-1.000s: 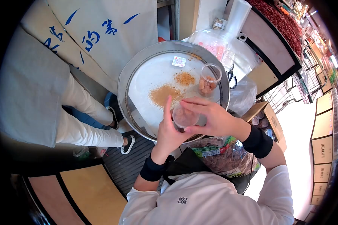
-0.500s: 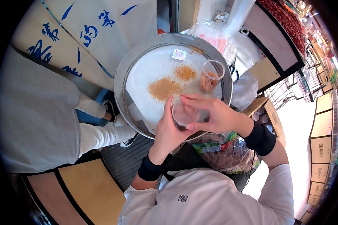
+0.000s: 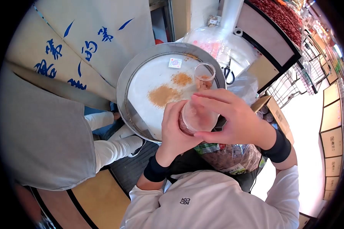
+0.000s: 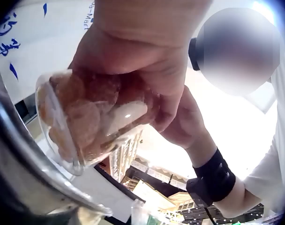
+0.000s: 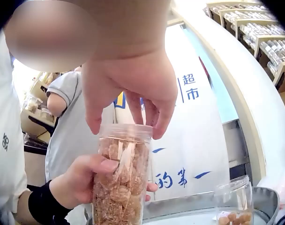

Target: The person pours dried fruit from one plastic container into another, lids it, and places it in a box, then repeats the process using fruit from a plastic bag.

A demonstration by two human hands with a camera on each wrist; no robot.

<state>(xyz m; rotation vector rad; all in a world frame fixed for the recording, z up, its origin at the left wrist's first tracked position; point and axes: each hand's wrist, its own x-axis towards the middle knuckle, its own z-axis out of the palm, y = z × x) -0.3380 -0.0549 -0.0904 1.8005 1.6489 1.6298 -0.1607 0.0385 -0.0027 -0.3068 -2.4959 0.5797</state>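
Note:
My left hand (image 3: 175,128) wraps round the side of a clear plastic jar (image 5: 121,187) packed with brownish, sugary-looking pieces. From above, my right hand (image 3: 239,118) grips the rim of its clear lid (image 5: 126,131), thumb on one side and fingers on the other. The lid sits on the jar's mouth. In the left wrist view the jar's base points away from my palm, over the metal rim. Beyond my hands, a second clear jar (image 3: 205,72), partly filled with similar pieces and with no lid visible, stands in the round metal tray (image 3: 141,72).
Tan powder (image 3: 164,95) and coarser orange crumbs (image 3: 182,79) lie in the tray beside a small printed label (image 3: 175,63). Scissors (image 3: 229,74) and plastic bags (image 3: 244,86) are right of it. A large filled bag (image 3: 233,158) lies below my forearms. Another person (image 3: 49,133) stands at left.
Both hands and the jar have come up closer to the head camera, and the right hand now spreads across the lid. The other person has shifted toward the tray.

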